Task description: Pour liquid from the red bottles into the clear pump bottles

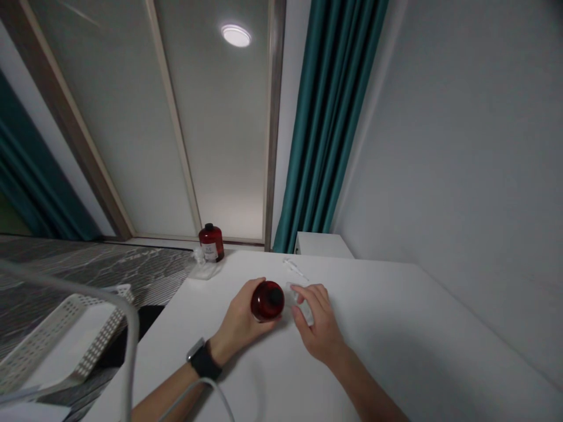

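My left hand is wrapped round a dark red bottle with a black cap, its top tilted toward me over the white table. Just right of the bottle, my right hand has its thumb and index finger apart and curved. Between them lies a clear plastic piece, partly hidden by the fingers; whether they touch it I cannot tell. Beyond both hands lies a slim white and clear piece. A second red bottle with a black cap and pale label stands upright at the table's far left corner.
Crumpled clear plastic lies by the standing bottle on the white table. A white perforated basket is at the lower left, beyond the table edge. A pale curved bar and a cable cross the near left.
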Demonstrator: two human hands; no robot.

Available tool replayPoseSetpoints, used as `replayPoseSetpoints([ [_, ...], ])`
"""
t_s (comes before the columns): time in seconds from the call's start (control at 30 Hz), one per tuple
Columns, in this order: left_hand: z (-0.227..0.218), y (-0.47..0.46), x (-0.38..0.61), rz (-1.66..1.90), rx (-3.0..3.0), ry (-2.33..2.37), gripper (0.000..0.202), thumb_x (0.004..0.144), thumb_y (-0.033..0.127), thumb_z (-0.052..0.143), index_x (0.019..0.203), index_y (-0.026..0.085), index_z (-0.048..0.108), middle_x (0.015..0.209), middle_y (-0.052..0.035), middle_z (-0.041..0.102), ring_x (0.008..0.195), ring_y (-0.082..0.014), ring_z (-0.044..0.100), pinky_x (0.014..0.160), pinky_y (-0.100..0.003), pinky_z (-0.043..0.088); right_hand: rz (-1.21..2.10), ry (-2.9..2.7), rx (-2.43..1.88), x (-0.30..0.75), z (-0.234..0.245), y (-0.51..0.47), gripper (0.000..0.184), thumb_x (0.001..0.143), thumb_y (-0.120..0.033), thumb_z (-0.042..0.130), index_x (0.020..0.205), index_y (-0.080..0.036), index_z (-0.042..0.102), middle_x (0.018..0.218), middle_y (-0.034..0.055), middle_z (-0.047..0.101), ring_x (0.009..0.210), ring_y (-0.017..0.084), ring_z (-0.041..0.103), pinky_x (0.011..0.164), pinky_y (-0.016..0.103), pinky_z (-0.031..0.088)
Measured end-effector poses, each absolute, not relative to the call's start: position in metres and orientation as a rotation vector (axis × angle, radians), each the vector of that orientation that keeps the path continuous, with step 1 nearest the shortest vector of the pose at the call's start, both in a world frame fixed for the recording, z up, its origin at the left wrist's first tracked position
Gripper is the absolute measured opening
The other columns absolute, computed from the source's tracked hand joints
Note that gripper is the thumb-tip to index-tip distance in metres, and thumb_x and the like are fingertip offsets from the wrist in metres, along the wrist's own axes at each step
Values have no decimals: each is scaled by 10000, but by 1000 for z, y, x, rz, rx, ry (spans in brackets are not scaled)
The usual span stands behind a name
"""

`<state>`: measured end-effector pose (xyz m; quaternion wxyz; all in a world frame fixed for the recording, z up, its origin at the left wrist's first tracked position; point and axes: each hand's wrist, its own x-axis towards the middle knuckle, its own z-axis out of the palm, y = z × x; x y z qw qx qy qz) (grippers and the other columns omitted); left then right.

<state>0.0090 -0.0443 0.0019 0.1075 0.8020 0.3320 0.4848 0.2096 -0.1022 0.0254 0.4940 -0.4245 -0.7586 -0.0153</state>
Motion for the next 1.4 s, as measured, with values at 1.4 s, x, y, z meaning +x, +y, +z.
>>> replayPoseSetpoints([
  [1.4, 6, -54, 13, 1244, 2506, 866, 694, 706, 346, 792, 1300, 209, 460, 1149, -126, 671, 1015, -293, 683, 863, -427, 582, 146, -1848, -982, 204, 23, -110, 273, 993, -290, 468, 1259, -245, 509, 1108, 93, 605, 1050, 262, 549, 907, 446, 483],
])
